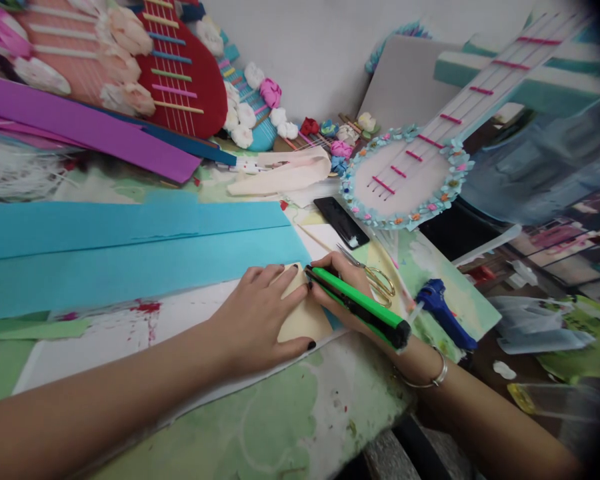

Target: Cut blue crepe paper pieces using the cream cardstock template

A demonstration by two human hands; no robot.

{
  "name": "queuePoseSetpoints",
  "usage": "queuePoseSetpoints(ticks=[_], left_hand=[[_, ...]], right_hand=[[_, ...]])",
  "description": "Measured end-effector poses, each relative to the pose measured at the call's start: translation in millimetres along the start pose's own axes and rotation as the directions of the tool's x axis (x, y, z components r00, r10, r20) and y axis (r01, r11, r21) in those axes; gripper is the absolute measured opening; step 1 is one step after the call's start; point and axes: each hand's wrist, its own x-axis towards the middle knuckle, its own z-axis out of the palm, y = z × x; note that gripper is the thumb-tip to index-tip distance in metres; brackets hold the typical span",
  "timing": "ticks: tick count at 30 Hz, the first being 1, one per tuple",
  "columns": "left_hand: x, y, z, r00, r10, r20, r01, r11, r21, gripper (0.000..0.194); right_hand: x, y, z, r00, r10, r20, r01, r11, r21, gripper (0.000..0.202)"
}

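My left hand (260, 313) lies flat with its fingers spread, pressing on a cream-coloured piece (305, 319) at the centre. In my right hand (347, 283) is a long green and black cutter (360, 300), its tip beside the cream piece near my left fingertips. Under and behind the cream piece lie white paper (190, 312) and a wide light blue sheet (130, 267), whose right end reaches close to my right hand. Gold-handled scissors (380, 283) rest just beyond my right hand. Whether the tip touches the cream piece, I cannot tell.
A black phone (341, 221) lies behind the scissors, and a blue glue gun (445, 313) sits at the right. A white instrument model with a flowered rim (407, 177) stands at the back right. Purple strips (90, 127) and a red instrument model (180, 80) are at the back left.
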Motion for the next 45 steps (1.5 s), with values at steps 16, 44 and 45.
queuePoseSetpoints(ticks=[16,44,45], left_hand=[[0.9,2.5,-2.1,1.000,-0.017,0.026,0.017,1.000,0.015,0.066],[0.5,2.1,-0.7,1.000,-0.022,0.022,0.022,1.000,0.017,0.066],[0.3,2.1,-0.6,0.999,-0.025,0.024,0.025,1.000,0.016,0.066]], right_hand=[[-21.1,6.0,2.1,0.999,-0.014,-0.030,0.014,1.000,0.016,0.019],[-63.3,3.8,1.9,0.992,0.041,-0.120,-0.043,0.999,-0.012,0.020],[-64.9,2.7,1.8,0.990,0.046,-0.133,-0.049,0.999,-0.017,0.019]])
